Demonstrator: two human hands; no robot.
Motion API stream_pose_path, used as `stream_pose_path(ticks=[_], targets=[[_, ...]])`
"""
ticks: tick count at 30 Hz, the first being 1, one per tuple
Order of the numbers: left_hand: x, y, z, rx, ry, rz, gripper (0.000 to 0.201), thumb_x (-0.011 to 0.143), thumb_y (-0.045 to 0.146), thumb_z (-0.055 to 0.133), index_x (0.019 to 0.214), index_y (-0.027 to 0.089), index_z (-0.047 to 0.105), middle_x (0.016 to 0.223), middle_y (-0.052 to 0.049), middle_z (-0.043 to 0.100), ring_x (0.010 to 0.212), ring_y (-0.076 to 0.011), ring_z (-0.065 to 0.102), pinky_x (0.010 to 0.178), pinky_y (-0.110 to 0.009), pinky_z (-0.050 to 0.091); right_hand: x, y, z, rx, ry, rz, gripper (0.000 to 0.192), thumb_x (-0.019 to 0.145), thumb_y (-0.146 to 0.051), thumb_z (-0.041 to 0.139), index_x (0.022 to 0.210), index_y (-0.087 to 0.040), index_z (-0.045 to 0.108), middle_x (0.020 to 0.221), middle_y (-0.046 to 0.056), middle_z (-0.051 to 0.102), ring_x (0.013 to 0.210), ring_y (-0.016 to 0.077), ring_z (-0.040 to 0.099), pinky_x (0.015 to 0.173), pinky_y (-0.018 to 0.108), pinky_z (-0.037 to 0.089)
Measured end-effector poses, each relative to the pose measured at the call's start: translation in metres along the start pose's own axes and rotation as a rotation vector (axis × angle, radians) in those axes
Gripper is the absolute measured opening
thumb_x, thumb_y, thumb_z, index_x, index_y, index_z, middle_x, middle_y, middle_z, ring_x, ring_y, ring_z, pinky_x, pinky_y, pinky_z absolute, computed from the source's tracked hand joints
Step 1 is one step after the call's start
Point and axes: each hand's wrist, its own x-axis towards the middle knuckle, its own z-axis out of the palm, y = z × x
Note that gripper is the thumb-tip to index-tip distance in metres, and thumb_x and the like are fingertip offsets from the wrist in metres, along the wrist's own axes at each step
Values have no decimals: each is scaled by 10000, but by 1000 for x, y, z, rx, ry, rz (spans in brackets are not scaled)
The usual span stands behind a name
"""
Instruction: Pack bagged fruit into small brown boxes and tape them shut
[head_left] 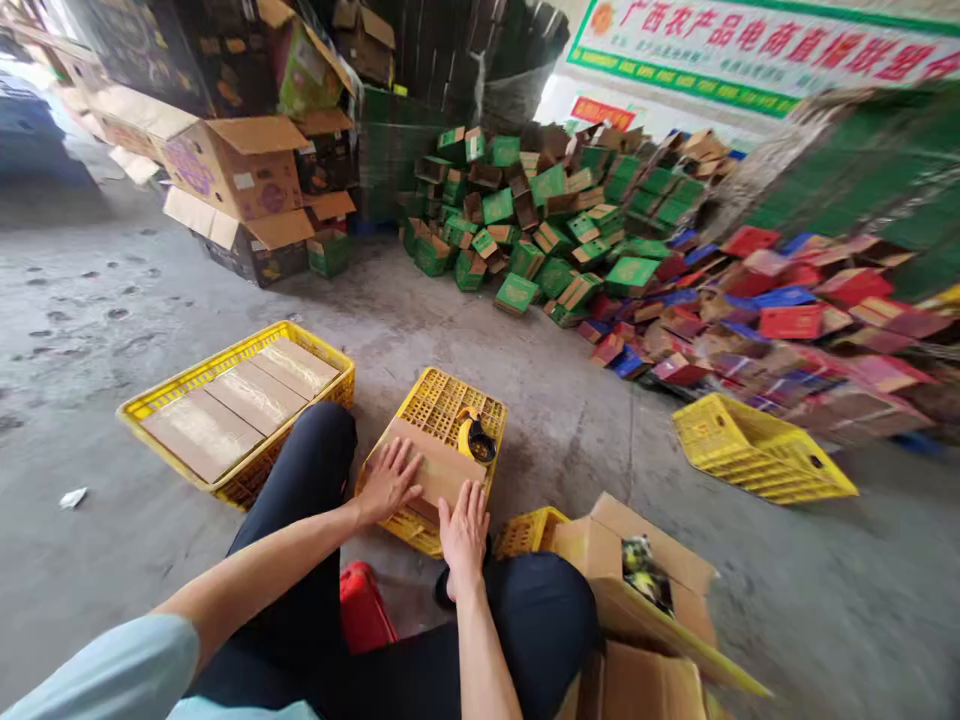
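While both bare hands lie palm-down on a brown cardboard box with a flat top (pixel 435 465), neither pinches anything: the left hand (pixel 390 482) has its fingers spread on the near left part of the box, and the right hand (pixel 463 530) reaches over its near right edge with the fingers straight and close together, the thumb apart. The box rests on a yellow plastic crate with a perforated grid surface (pixel 427 393), between the person's knees. Just beyond the box, on the same grid, sits a yellow-and-black tape dispenser (pixel 478 440). To the left, a long yellow plastic crate with slotted walls (pixel 244 487) holds three brown cardboard boxes with shiny tops (pixel 255 402) in a row. Below the hands, a red plastic object (pixel 365 605) shows partly behind a leg. By the right knee stands an open brown cardboard carton (pixel 596 545) with green-and-yellow contents (pixel 645 575) too unclear to name. Farther off lie heaped green cardboard boxes (pixel 516 292) and, to their right, blurred red and blue cardboard boxes (pixel 791 322).
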Motion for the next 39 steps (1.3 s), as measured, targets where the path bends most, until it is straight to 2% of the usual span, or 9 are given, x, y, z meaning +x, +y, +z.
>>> stream_pose_path(ticks=[5,9,12,15,18,23,33,37,39], targets=[[-11,13,2,-61,-46,82,818,982,687,524,1594,154,430,1681,-272,271,1560,-479,221,1203,-645,284,-17,-4,4,10,43,-127,788,1056,-578,373,1634,-44,331,1689,254,310,1576,405,286,1221,569,321],[-12,18,-7,-82,-123,138,745,968,510,642,1593,175,413,1596,-229,427,1478,-405,385,1227,-617,263,-22,-12,9,34,79,-169,689,1066,-489,390,1599,-53,414,1655,246,393,1536,391,368,1225,549,323],[-10,21,-14,-81,-135,137,677,968,354,634,1583,165,424,1530,-210,492,1419,-373,443,1233,-584,270,-17,-21,8,70,150,-196,616,1078,-440,373,1529,-47,521,1590,266,483,1483,384,428,1213,531,342],[-8,21,-16,-86,-121,131,642,973,268,593,1584,173,425,1497,-195,516,1396,-357,459,1231,-567,284,-8,-28,1,97,200,-194,508,1080,-354,379,1500,-153,583,1518,231,547,1361,364,513,1134,515,416],[-9,19,-12,-98,-118,131,686,957,231,602,1608,198,388,1511,-186,504,1422,-350,439,1230,-563,292,0,-31,-6,81,191,-165,476,1058,-262,416,1501,-254,589,1447,197,576,1225,340,564,1039,500,464],[-13,13,-7,-72,-133,113,761,938,185,613,1640,237,326,1627,-192,380,1497,-357,363,1221,-553,315,3,-30,-9,76,193,-175,453,1055,-255,425,1457,-243,636,1385,190,603,1155,334,575,996,479,477],[-11,13,-15,-72,-117,164,695,948,198,582,1611,213,377,1470,-163,520,1408,-324,444,1217,-504,346,-4,-23,-11,187,214,-227,395,1062,-232,388,1333,-199,674,1407,158,596,1200,307,558,1048,455,463],[-12,12,-16,-57,-144,159,738,931,210,600,1625,203,349,1508,-153,517,1429,-312,432,1237,-481,306,-3,-26,-12,154,204,-201,450,1050,-217,402,1446,-228,614,1425,160,582,1199,316,559,1043,472,460],[-13,9,-18,-36,-169,136,814,904,243,644,1645,213,308,1590,-143,459,1480,-316,384,1252,-488,265,-3,-27,-13,135,202,-197,475,1048,-216,407,1486,-243,588,1430,162,577,1215,323,551,1046,480,455]])
